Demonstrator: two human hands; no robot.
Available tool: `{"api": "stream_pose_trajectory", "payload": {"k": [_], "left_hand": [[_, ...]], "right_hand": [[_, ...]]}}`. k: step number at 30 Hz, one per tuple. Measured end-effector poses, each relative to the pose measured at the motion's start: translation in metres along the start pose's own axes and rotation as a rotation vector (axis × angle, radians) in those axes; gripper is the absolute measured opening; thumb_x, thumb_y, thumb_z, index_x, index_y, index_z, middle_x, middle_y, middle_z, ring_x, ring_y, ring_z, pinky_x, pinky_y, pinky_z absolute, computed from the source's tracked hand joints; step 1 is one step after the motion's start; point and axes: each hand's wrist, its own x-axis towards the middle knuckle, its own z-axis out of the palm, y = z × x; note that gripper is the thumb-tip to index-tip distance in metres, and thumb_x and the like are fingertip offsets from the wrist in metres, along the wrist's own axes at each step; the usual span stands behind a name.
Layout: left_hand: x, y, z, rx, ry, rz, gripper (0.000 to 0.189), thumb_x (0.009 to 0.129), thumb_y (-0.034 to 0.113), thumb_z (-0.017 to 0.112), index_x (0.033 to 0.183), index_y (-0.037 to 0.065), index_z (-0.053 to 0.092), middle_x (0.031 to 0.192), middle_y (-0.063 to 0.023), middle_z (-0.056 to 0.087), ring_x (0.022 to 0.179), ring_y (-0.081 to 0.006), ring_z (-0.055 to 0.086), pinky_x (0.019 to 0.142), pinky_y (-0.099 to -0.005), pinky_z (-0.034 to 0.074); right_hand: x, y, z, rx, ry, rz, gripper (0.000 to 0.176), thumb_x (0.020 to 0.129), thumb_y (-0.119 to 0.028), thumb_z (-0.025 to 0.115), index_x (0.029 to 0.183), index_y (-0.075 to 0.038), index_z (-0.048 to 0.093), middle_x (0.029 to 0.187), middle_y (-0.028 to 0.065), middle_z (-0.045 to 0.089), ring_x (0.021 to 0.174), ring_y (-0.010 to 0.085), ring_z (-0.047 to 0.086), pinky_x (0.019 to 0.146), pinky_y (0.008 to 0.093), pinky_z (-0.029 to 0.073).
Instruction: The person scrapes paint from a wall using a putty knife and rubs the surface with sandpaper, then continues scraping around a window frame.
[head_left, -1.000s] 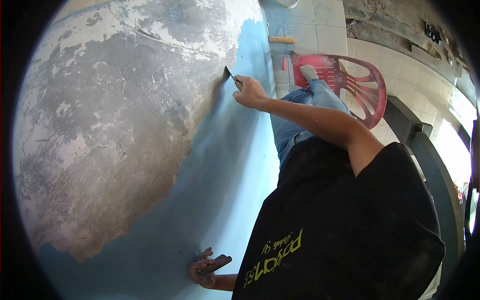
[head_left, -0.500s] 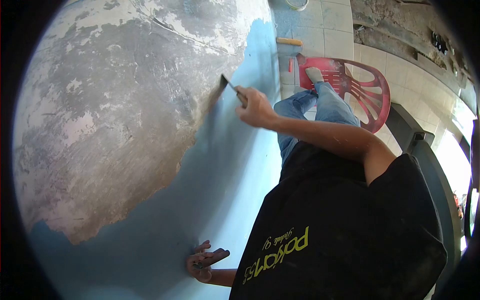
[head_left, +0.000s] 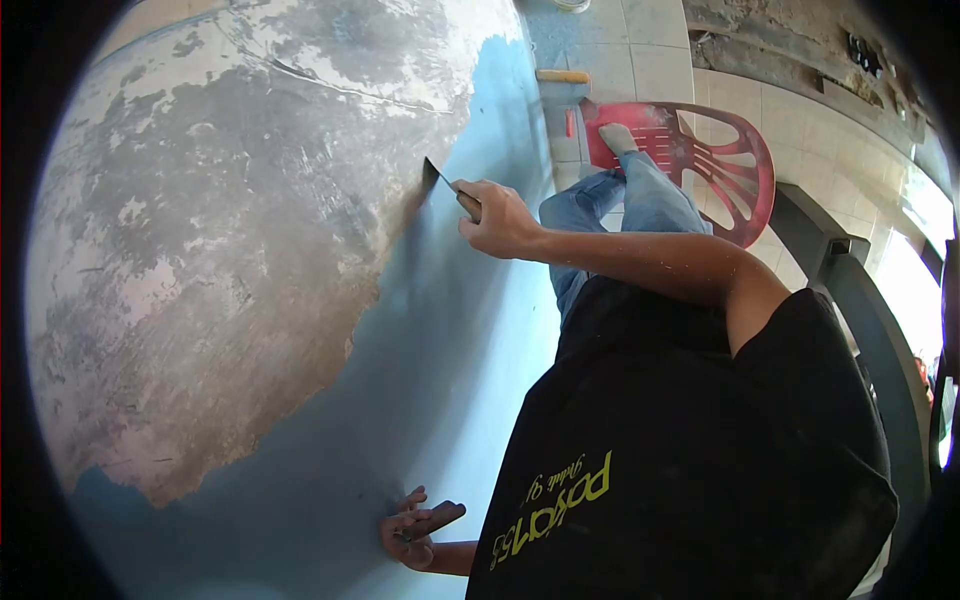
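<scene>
My right hand (head_left: 500, 220) is closed round the wooden handle of a putty knife (head_left: 468, 206). Its dark, thin blade meets the wall right where the blue paint (head_left: 440, 320) borders a large, rough grey patch (head_left: 230, 260). The patch has whitish flakes and a ragged lower edge. Lower in the view, my left hand (head_left: 408, 535) rests close against the blue wall, some fingers raised. A dark brown, stick-like handle (head_left: 438, 520) lies in its grip; the far end of that handle is hidden by the hand.
My foot stands on a red plastic chair (head_left: 650, 135) on the tiled floor (head_left: 655, 70). Beside the wall's base lies a wooden-coloured roller-like piece (head_left: 562, 76), with a round container (head_left: 572, 5) beyond it. A dark frame (head_left: 825, 245) stands behind me on the right.
The whole view has shifted and turned slightly. My right hand has tilted the putty knife a little, its blade staying at the paint's edge. My left hand keeps its place on the wall.
</scene>
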Motion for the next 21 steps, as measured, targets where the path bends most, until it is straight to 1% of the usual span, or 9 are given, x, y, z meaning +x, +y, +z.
{"api": "stream_pose_trajectory", "payload": {"k": [2,4,6,8,10,12,13,18,21], "left_hand": [[0.003,-0.006,0.005,-0.010,0.017,0.024,0.050,0.086,0.047,0.071,0.111,0.008,0.055,0.097,-0.0095,0.071,0.112,-0.0327,0.063,0.107,-0.0607,0.037],[0.000,-0.008,-0.002,0.004,-0.001,0.039,0.050,0.086,0.048,0.070,0.111,0.007,0.055,0.098,-0.0104,0.071,0.112,-0.0346,0.063,0.106,-0.0603,0.038],[0.003,-0.009,-0.002,0.032,-0.010,0.053,0.049,0.089,0.049,0.065,0.109,0.006,0.054,0.094,-0.0126,0.071,0.109,-0.0365,0.063,0.104,-0.0608,0.039],[-0.002,0.000,-0.005,0.068,-0.020,0.025,0.048,0.092,0.050,0.061,0.107,0.005,0.053,0.091,-0.0148,0.071,0.106,-0.0384,0.063,0.101,-0.0613,0.041],[-0.002,-0.006,0.000,0.068,0.048,0.030,0.049,0.092,0.052,0.061,0.106,0.005,0.052,0.090,-0.0153,0.071,0.103,-0.0386,0.064,0.101,-0.0624,0.040],[-0.003,-0.007,0.000,0.065,0.055,0.034,0.048,0.092,0.050,0.062,0.106,0.005,0.052,0.090,-0.0158,0.071,0.103,-0.0390,0.064,0.100,-0.0628,0.040],[-0.001,-0.006,0.000,0.069,0.058,0.032,0.048,0.091,0.049,0.063,0.105,0.005,0.051,0.090,-0.0164,0.071,0.103,-0.0394,0.064,0.100,-0.0632,0.040],[0.002,-0.003,-0.002,0.048,0.029,0.027,0.050,0.090,0.051,0.064,0.108,0.005,0.053,0.091,-0.0151,0.070,0.105,-0.0382,0.064,0.102,-0.0625,0.040],[-0.003,-0.008,-0.001,0.045,0.077,0.030,0.047,0.090,0.049,0.065,0.106,0.006,0.052,0.087,-0.0165,0.072,0.105,-0.0393,0.064,0.101,-0.0637,0.039]], "right_hand": [[0.020,0.018,-0.002,-0.027,0.037,-0.009,0.043,0.077,-0.011,0.058,0.118,0.002,0.060,0.081,0.0249,0.061,0.082,0.0414,0.063,0.074,0.0428,0.051],[0.052,0.035,-0.007,-0.116,-0.172,0.333,0.045,0.077,-0.012,0.058,0.121,0.000,0.059,0.093,0.0229,0.064,0.092,0.0415,0.062,0.084,0.0428,0.049],[0.046,0.034,0.002,-0.036,-0.064,0.303,0.037,0.077,-0.012,0.058,0.112,0.000,0.061,0.089,0.0230,0.063,0.088,0.0411,0.062,0.081,0.0457,0.048],[0.019,0.027,0.013,0.014,0.120,0.029,0.033,0.075,-0.010,0.057,0.106,0.002,0.060,0.082,0.0248,0.061,0.081,0.0419,0.062,0.075,0.0480,0.048],[0.025,0.033,0.002,0.015,0.076,0.027,0.036,0.075,-0.010,0.057,0.109,0.001,0.060,0.085,0.0256,0.062,0.085,0.0426,0.061,0.078,0.0480,0.048],[0.049,0.044,-0.005,-0.036,-0.113,0.311,0.046,0.076,-0.010,0.057,0.120,0.000,0.059,0.097,0.0256,0.064,0.095,0.0434,0.060,0.086,0.0460,0.048],[0.049,0.046,0.004,-0.035,-0.109,0.309,0.046,0.076,-0.010,0.057,0.120,0.000,0.059,0.097,0.0256,0.064,0.095,0.0434,0.060,0.086,0.0460,0.048],[0.020,0.035,0.013,0.049,0.133,0.027,0.026,0.074,-0.010,0.058,0.096,0.003,0.058,0.074,0.0237,0.058,0.076,0.0413,0.060,0.071,0.0500,0.045],[0.057,0.050,0.003,-0.079,-0.026,0.228,0.042,0.071,-0.008,0.056,0.110,0.006,0.061,0.073,0.0228,0.062,0.075,0.0421,0.062,0.073,0.0493,0.051]]}}
